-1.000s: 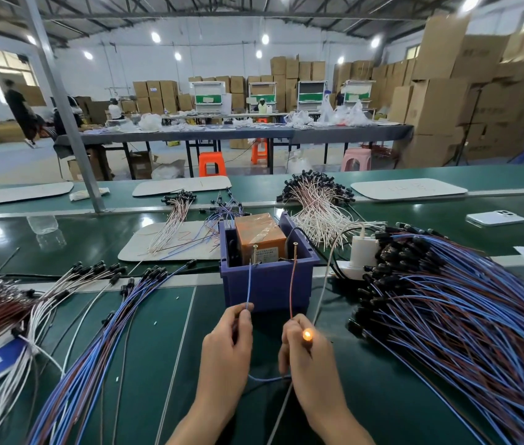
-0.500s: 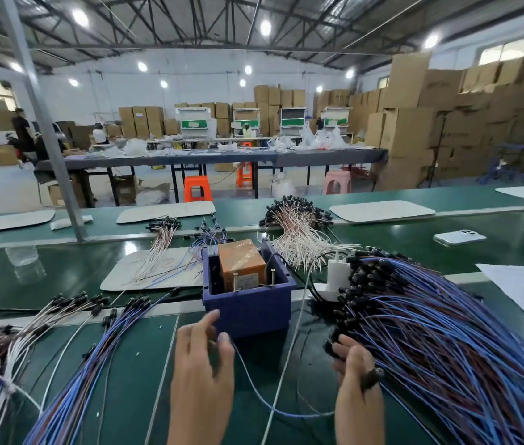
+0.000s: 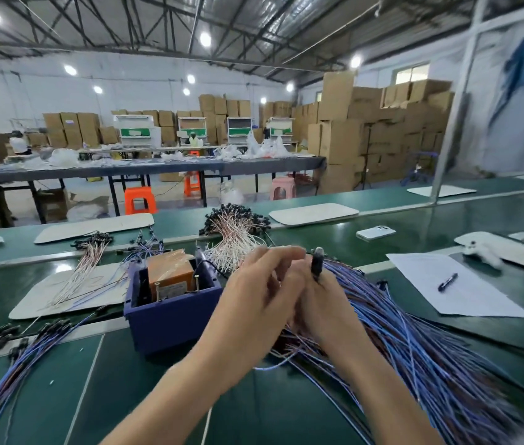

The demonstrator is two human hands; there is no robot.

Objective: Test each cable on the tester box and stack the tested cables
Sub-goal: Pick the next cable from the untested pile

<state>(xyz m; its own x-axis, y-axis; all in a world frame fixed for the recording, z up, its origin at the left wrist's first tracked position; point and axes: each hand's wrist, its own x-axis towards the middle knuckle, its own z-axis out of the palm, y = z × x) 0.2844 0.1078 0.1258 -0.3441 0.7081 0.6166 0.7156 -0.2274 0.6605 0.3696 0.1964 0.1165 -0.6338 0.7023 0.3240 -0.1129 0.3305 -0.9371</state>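
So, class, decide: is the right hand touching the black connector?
Touching. Head view: the right hand grips the black connector by its lower end, the top sticking out above.

Head camera looks forward and down over bench (image 3: 119, 380).

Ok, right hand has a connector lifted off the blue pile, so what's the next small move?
Probably draw that cable clear of the blue cable pile toward the tester box. The right hand pinches one black connector above the pile, and nothing touches the box's two pins.
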